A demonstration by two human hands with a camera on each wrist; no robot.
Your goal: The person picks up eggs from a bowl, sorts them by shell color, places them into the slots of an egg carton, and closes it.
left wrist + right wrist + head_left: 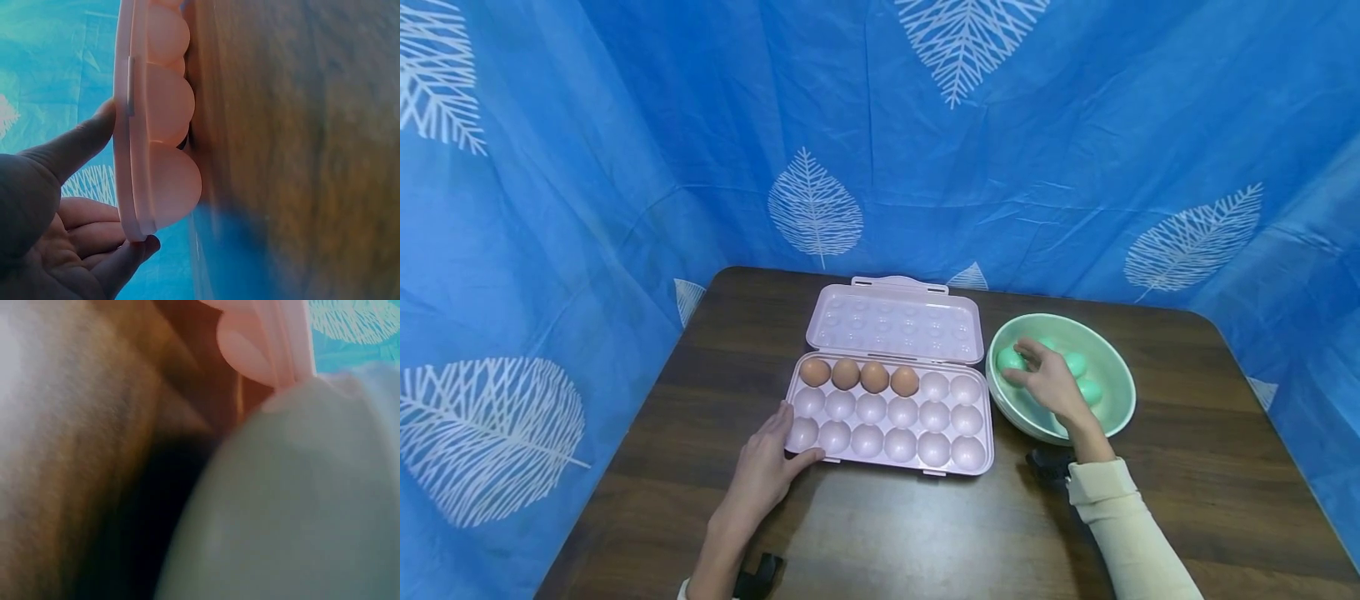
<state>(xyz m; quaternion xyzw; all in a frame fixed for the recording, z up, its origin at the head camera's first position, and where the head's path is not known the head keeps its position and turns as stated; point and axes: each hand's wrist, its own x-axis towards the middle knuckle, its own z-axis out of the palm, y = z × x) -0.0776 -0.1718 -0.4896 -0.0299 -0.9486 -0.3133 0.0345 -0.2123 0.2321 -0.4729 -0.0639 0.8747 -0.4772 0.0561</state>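
Observation:
A pale pink egg tray (891, 433) lies with its lid (895, 321) folded back. Several brown eggs (874, 377) fill the left part of its back row, and its other cups hold none. My left hand (767, 462) grips the tray's near left corner, the thumb along the front edge and the fingers at the left side. In the left wrist view, thumb and fingers meet the tray's rim (125, 156). My right hand (1051, 383) reaches into a light green bowl (1116, 367), thumb and fingers curled about a green egg (1011, 359) at its left side.
More green eggs (1088, 391) lie in the bowl, partly hidden by my right hand. The bowl stands close beside the tray's right end on a dark wooden table (1195, 433). Blue curtains (1037, 192) with white leaf prints hang behind the table and at its sides.

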